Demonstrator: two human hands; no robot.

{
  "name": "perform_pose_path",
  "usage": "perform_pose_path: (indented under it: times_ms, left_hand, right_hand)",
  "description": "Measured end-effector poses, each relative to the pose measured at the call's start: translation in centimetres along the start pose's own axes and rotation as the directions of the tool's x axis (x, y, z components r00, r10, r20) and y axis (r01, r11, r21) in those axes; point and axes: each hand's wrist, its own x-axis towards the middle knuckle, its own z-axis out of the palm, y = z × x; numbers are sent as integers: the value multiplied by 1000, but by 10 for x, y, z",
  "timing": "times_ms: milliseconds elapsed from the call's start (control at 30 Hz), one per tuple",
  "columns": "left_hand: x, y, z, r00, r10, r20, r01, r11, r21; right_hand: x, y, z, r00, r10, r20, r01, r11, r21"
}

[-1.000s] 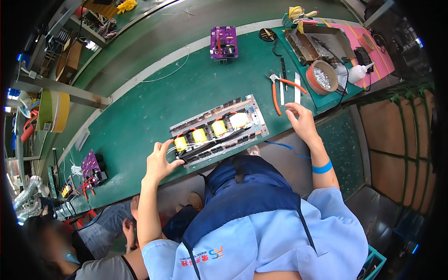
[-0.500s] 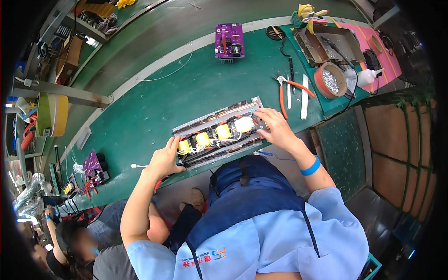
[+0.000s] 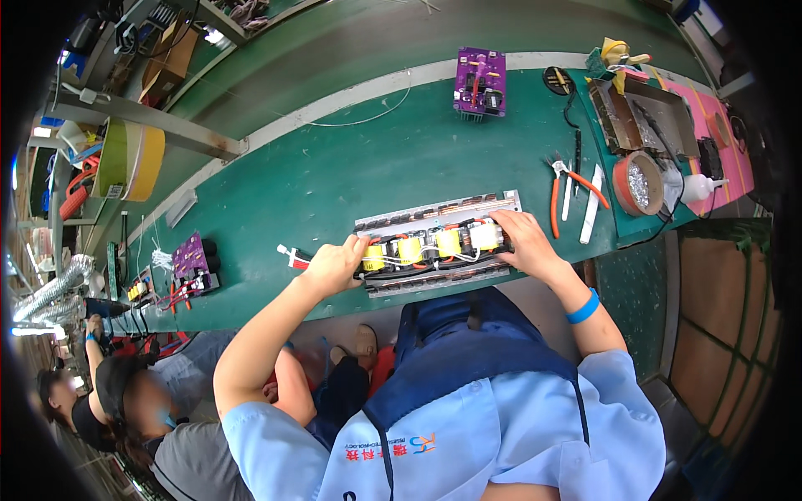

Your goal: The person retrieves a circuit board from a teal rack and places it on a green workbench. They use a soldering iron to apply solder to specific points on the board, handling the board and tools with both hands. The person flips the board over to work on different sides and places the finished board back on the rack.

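Coil assembly (image 3: 449,243) lies on the near edge of the green bench (image 3: 276,179), in the middle of the view, set lengthwise between the person's two hands. With that assembly as the clock's centre and twelve at the top, the left hand (image 3: 337,264) is at nine o'clock, its fingers closed on that end, and the right hand (image 3: 530,249) is at three, fingers curled over the opposite end; whether they press on the metal frame or on the coil row, I cannot tell. The row shows four blocks wrapped in yellow and white, the leftmost bearing dark marks too small to read.

The clearest print is a logo with lettering in red, orange and blue on the light blue shirt (image 3: 468,417), between six and seven o'clock. A green-and-yellow roll (image 3: 129,159), toward ten, carries a small label, also unreadable. A white connector (image 3: 286,251) rests just beyond the left hand, at nine; farther out that way stands a purple board with black parts (image 3: 190,260). Another purple board (image 3: 480,82) stands near half past twelve. Orange-handled pliers (image 3: 555,209) lie at two, and a round red tub (image 3: 624,188) of shiny bits sits past them, toward three.
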Motion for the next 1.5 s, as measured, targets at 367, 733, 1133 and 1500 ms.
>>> perform_pose_path:
  times_ms: [367,733,1133,1500]
  left_hand:
    - [-8,13,21,955,-189,-227,132,960,-245]
    - [-51,63,-22,934,-250,-255,134,907,-399]
    - [-101,130,-49,825,-388,-412,234,897,-376]
    - [-99,133,-58,823,-387,-416,229,896,-380]
  right_hand:
    - [4,11,1,997,-77,13,76,997,20]
    - [2,0,-39,978,-84,190,47,980,191]
    - [-25,-25,-90,921,-376,-99,383,921,73]
    - [-16,-15,-96,938,-342,-63,348,924,162]
